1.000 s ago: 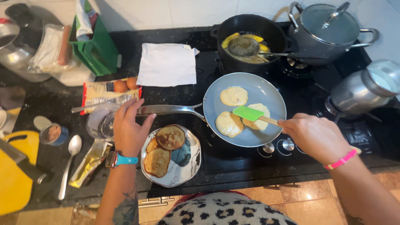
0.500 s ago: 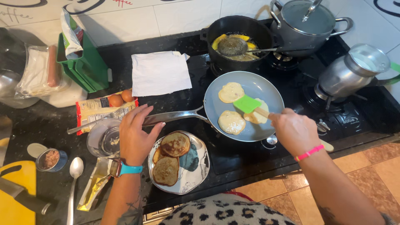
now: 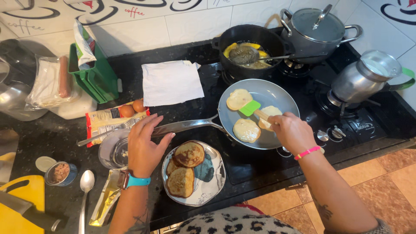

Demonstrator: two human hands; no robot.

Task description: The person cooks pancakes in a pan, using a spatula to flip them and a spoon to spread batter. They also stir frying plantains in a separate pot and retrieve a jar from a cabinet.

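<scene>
You are holding two things at once over the dark desk [image 3: 52, 138]. Your right hand [image 3: 291, 132] is closed around the wooden handle of the green spatula [image 3: 250, 108], and your left hand [image 3: 145, 145] is lying spread and open-fingered over the long steel handle [image 3: 186, 126] of the grey frying pan [image 3: 279, 93], resting on it rather than gripping it, as far as the picture is showing.

The relation that matters is between the blade and the three pale pancakes in the pan. The spatula's long axis is running from your right hand up toward 10 o'clock, so the green blade is sitting just beside the upper-left pancake [image 3: 238, 99], touching or nearly touching its edge at about 4 o'clock of that cake. The lower pancake [image 3: 246, 130] is lying just at 9 o'clock from your right hand, and the third pancake [image 3: 269, 113] is partly hidden under your fingers and the spatula handle.

The pan handle is pointing out toward 8 o'clock, straight to your left hand, so that hand is the nearer one for steadying the pan, while the right is the nearer one to all three cakes.

At 6 o'clock from the pan handle, the patterned plate [image 3: 212, 182] is carrying three browned pancakes [image 3: 189, 154], close by your left hand.
</scene>
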